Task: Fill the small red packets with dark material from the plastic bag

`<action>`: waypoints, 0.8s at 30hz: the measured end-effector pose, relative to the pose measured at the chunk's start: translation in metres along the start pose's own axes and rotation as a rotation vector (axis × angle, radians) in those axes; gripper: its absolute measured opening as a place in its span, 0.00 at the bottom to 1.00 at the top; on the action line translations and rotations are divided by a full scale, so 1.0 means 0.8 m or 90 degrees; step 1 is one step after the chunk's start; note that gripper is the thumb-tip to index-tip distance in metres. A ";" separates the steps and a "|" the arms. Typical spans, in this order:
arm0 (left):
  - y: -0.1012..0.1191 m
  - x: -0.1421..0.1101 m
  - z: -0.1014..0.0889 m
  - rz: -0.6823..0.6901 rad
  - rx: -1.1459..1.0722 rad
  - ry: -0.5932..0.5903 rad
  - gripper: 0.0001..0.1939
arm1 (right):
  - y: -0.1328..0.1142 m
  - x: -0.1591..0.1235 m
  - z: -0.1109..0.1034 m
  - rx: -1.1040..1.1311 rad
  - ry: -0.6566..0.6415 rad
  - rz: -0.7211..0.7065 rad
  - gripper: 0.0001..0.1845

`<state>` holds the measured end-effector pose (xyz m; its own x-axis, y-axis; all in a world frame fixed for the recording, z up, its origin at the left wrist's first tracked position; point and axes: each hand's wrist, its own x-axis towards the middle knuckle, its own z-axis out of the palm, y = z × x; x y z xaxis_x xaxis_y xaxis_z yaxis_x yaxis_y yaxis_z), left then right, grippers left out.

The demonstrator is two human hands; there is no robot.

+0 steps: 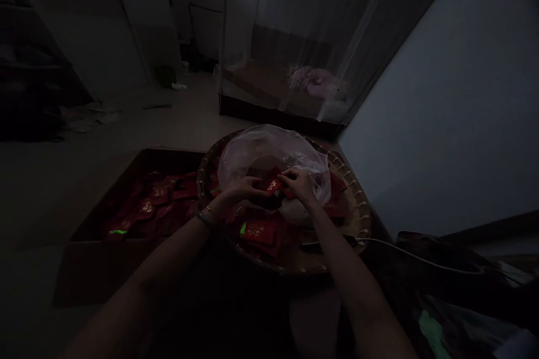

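Forearms (pixel 164 263) extend forward from the lower corners of the view and converge over a round woven tray (pixel 362 207); left hand (pixel 247 187) is turned inward, thumb and fingers pointing right, with bangles (pixel 205 216) at the wrist; right hand (pixel 298 182) is angled in from the other side, wrist bent, fingers directed left and down; the fingertips of both hands are drawn close and pinch one small red packet (pixel 274 183) between them, the left at its lower left part, the right at its upper right edge.

Said packet is located above the tray, before the mouth of a crumpled translucent plastic bag (pixel 269 137); it is glossy red, roughly rectangular, tilted, and bears gold characters; fine detail is lost in the dim light.

Further red packets (pixel 259 231) with gold print lie in the tray below the left wrist, one showing a bright green strip; a cardboard box (pixel 96 261) beside the tray, at left, contains many similar packets; a white cable (pixel 421 255) runs off to the right.
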<state>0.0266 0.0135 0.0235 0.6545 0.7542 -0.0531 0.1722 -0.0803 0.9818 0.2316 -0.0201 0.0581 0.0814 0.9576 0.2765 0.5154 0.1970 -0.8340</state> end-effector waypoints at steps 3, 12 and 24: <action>0.001 -0.001 0.008 -0.055 -0.079 -0.058 0.21 | -0.001 -0.006 -0.002 0.022 -0.010 -0.010 0.14; 0.022 -0.006 0.020 -0.061 0.007 -0.040 0.18 | 0.003 -0.013 0.001 0.010 0.009 -0.005 0.23; 0.048 -0.029 0.057 -0.176 -0.083 0.013 0.19 | 0.046 -0.074 -0.085 -0.127 -0.353 0.097 0.20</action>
<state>0.0514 -0.0366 0.0543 0.5803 0.7491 -0.3195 0.2448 0.2137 0.9457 0.3040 -0.0837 0.0438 -0.2620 0.9492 -0.1741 0.6872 0.0568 -0.7243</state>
